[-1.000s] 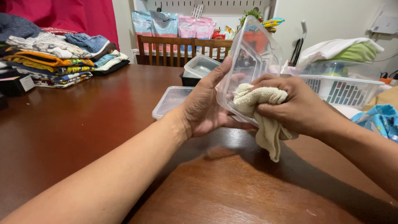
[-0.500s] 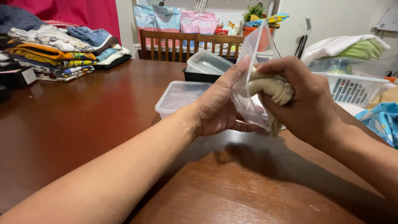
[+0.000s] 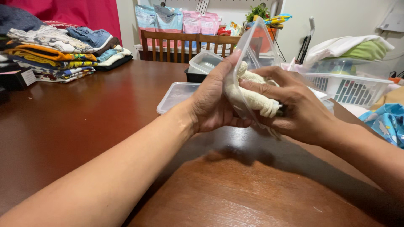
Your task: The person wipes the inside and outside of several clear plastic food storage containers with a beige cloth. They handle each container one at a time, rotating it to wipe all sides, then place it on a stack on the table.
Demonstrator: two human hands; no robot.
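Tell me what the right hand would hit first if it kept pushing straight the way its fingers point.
The right hand points left, pressing a cream cloth into the clear plastic container. It would meet the container's wall first, with the left hand likely right behind it.

Brown wooden table (image 3: pixel 84 126) — chair (image 3: pixel 185 44), pale wall (image 3: pixel 336 21).

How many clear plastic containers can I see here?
3: one held container between the left hand and right hand, one flat container on the table, one stacked container behind. Others may be hidden.
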